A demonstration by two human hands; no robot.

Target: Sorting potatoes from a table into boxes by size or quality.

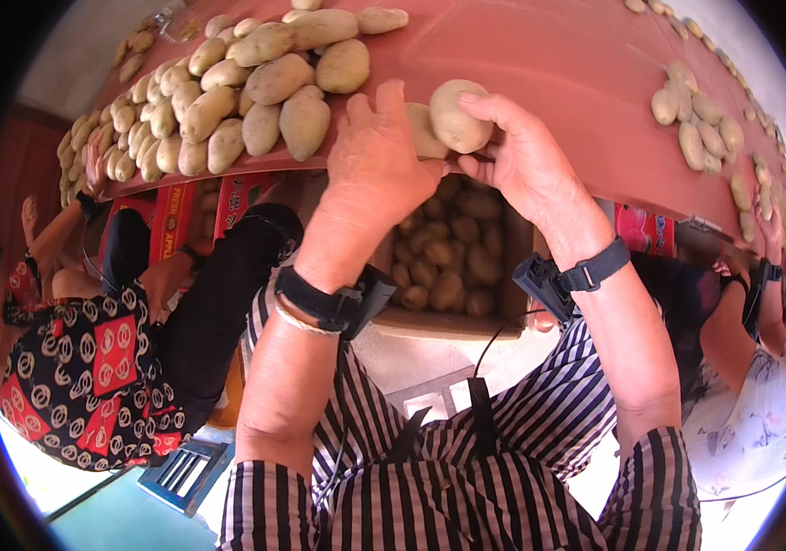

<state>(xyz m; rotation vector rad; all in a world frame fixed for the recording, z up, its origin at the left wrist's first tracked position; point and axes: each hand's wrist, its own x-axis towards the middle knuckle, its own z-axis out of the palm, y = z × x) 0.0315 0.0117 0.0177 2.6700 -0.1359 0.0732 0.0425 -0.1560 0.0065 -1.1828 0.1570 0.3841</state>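
Observation:
A round, pale potato [460,116] is gripped in my right hand [530,155], with the thumb across its upper right side. Just left of it, a second potato [426,131] is partly hidden behind the first. My left hand [379,155] curls against that second potato, its thumb along the lower edge and its other fingertips hard to make out. Both hands are above the front edge of a red tabletop [517,55]. Below them, between my knees, a cardboard box [448,325] contains many potatoes [444,255].
A large potato heap [193,110] covers the table's left side. Smaller potato groups [703,124] lie at the right. Co-workers sit close on both sides, one in a patterned shirt [83,372], another in a white top [744,427]. Red printed boxes [172,213] stand under the table.

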